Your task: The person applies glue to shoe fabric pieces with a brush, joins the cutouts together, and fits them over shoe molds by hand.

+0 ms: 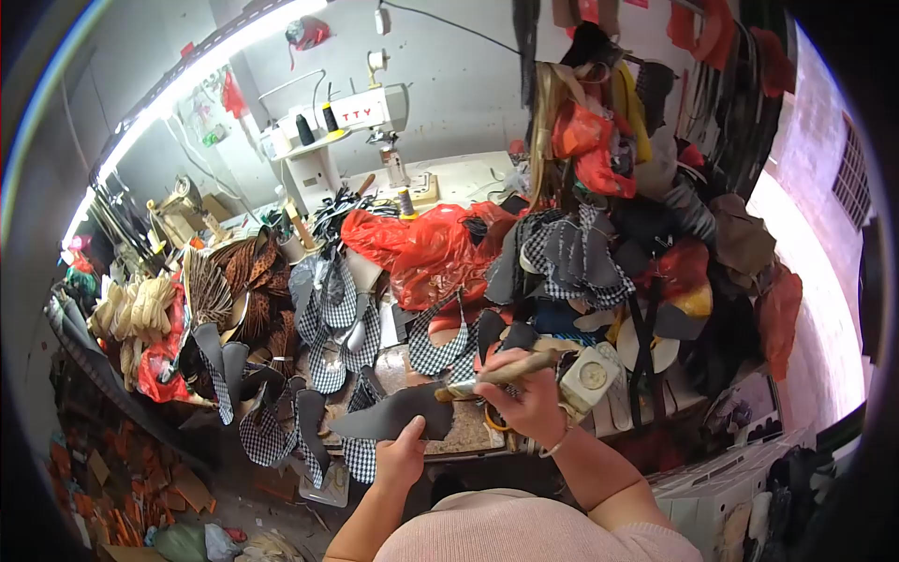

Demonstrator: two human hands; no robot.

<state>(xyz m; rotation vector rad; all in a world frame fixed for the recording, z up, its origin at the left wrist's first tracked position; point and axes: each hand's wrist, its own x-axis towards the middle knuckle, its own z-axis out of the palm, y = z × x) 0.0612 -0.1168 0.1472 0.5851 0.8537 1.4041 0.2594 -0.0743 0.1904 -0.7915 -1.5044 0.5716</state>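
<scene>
My left hand (403,454) pinches the near edge of a grey insole-shaped piece (389,414), its thumb lying on top. In my right hand (532,405) is a brush (515,368) with a thick wooden handle, gripped with the fingers wrapped round it. The brush head points left, at the right end of the grey piece; whether it touches is hard to tell. Black-and-white checked pieces (267,440) with grey backs hang over the table's front edge beside my left hand. A pale box with a round dial (592,377) stands just right of my right hand.
A sewing machine (365,110) stands at the back. Red plastic bags (421,248) lie mid-table. Stacks of grey and checked pieces (571,253) are piled at right, leopard-patterned pieces (253,272) at left. Scraps (131,487) cover the floor at lower left.
</scene>
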